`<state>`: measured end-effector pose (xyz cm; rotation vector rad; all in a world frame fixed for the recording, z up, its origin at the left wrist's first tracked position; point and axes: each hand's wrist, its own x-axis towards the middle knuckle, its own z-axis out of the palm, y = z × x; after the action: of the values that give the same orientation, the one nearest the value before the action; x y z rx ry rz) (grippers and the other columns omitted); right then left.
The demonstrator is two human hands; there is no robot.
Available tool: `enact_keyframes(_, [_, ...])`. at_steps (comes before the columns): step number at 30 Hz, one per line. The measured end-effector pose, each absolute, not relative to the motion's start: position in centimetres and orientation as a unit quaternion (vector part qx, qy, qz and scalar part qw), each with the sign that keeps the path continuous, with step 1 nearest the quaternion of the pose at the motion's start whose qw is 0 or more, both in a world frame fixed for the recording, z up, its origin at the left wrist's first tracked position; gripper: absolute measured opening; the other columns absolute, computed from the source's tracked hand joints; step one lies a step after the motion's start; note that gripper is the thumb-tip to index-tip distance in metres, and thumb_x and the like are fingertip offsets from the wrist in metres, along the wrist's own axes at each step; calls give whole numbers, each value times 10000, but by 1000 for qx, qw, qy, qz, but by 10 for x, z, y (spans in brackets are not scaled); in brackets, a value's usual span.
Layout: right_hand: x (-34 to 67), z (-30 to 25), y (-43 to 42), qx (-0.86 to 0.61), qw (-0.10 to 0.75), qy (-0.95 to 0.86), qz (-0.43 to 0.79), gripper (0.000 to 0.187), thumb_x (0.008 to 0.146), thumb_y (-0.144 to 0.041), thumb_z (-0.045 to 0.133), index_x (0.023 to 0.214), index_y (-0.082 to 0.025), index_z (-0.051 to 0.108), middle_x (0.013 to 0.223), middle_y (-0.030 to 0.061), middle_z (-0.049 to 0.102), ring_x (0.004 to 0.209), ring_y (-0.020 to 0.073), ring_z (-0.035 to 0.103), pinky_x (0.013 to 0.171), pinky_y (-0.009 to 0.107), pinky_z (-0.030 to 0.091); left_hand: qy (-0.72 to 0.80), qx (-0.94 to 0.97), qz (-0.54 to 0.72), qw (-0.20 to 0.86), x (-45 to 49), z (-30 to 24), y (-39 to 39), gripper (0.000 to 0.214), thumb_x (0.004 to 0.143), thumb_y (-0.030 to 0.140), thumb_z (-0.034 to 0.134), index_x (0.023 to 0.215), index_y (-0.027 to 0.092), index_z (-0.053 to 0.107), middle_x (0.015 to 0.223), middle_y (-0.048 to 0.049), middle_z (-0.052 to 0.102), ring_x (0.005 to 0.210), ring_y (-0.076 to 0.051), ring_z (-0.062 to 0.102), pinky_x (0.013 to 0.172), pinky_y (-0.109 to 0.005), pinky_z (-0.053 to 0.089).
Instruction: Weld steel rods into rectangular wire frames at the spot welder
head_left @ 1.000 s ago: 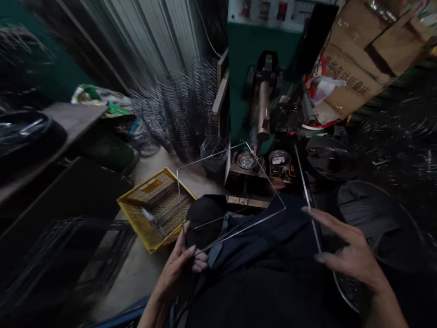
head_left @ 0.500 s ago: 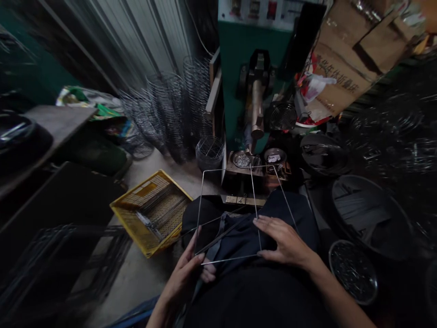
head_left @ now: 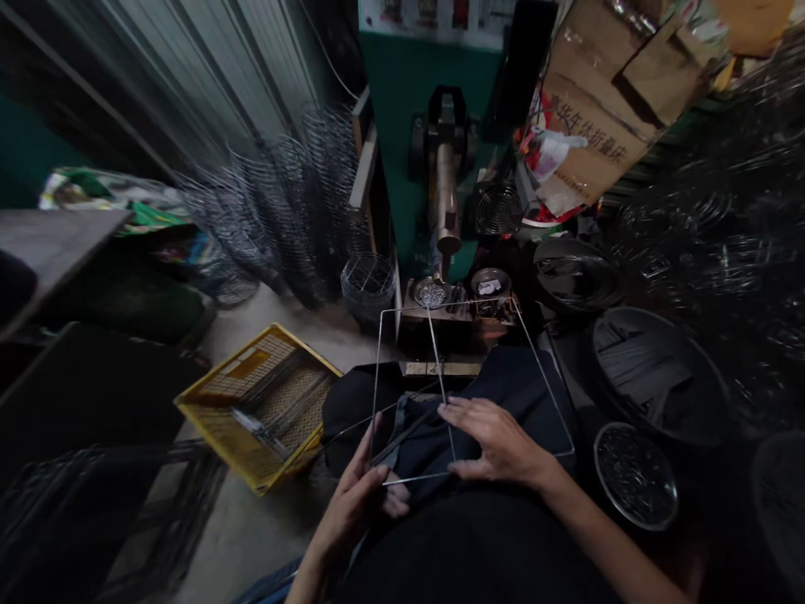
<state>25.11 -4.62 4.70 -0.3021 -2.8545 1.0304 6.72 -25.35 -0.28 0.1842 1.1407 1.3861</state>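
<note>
A thin square wire frame [head_left: 402,312] lies tilted over my lap. My left hand [head_left: 358,503] pinches its near left corner. My right hand [head_left: 500,440] rests on the frame's middle, its fingers curled over a straight wire rod [head_left: 437,369] that crosses the frame from front to back. Dark trousers and an apron [head_left: 503,386] lie beneath the frame.
A green machine [head_left: 440,126] with a vertical metal press head stands ahead. A yellow plastic crate [head_left: 264,403] holding metal parts sits on the floor at left. Stacked wire baskets [head_left: 283,201] stand behind it. Dark round tubs [head_left: 654,377] and a small bowl of parts [head_left: 635,474] are at right.
My right hand came in from the right with the rod and set it across the frame. The frame turned squarer toward me. My head shifted right.
</note>
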Motion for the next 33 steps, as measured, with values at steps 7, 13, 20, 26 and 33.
enact_keyframes(7, [276,61,-39,-154,68,-942,291,771,806,-428,695,1481,-235,377,1452,106,486,1354,274,432,1106,458,357,490,91,599,627,65,-4,-257,1001,865,351,639,1519,303,-118,679,-80,727,551,-253,698,469,-269,519])
enact_keyframes(13, [281,54,-37,-188,49,-940,280,752,800,-449,701,1460,-226,418,1429,99,514,1339,284,451,1093,465,380,499,103,598,619,66,2,-257,994,882,346,611,1514,262,-152,684,-92,723,550,-245,693,485,-270,516])
enact_keyframes(20, [286,57,-41,-185,60,-939,283,742,808,-434,692,1465,-235,411,1441,100,500,1344,283,444,1089,469,387,502,106,599,615,67,4,-261,998,874,351,620,1519,260,-137,680,-88,723,547,-240,690,490,-275,524])
enact_keyframes(26, [293,51,-38,-190,51,-939,283,732,810,-463,684,1455,-227,431,1425,112,516,1329,291,462,1077,473,397,506,107,594,616,65,5,-263,971,890,331,598,1517,255,-140,674,-95,727,540,-233,690,483,-259,522])
enact_keyframes(33, [280,50,-45,-185,36,-925,330,727,784,-405,717,1431,-185,471,1423,122,515,1327,279,467,1094,441,391,472,113,603,633,67,-3,-262,959,891,305,605,1516,289,-122,687,-88,727,546,-238,696,482,-266,530])
